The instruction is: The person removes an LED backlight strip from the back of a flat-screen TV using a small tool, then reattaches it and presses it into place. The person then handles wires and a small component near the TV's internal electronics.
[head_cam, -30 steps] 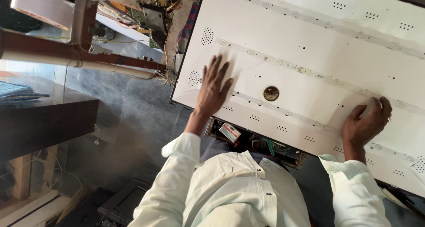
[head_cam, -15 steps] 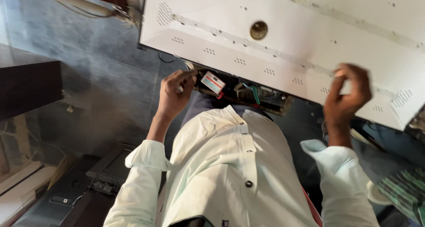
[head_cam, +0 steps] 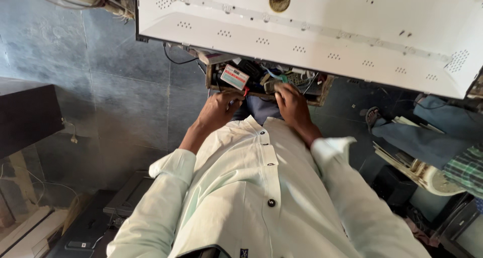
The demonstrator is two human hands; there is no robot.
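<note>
I see both hands at the parts tray (head_cam: pixel 322 94) under the white panel (head_cam: pixel 312 31). Left hand (head_cam: pixel 219 109) curled at its edge, right hand (head_cam: pixel 292 104) pressing into parts; grasp unclear for both.

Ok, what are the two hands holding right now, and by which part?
Both hands reach into the tray of parts under the white panel. The left hand and right hand rest on its near edge; any grip is hidden.

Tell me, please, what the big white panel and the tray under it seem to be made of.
The white panel looks like painted sheet metal with a matt finish: pressed ridges and groups of small punched holes suggest it, though plastic is possible. The tray of parts that the left hand and right hand reach into looks like wood, brown and dull; partly hidden.
</note>
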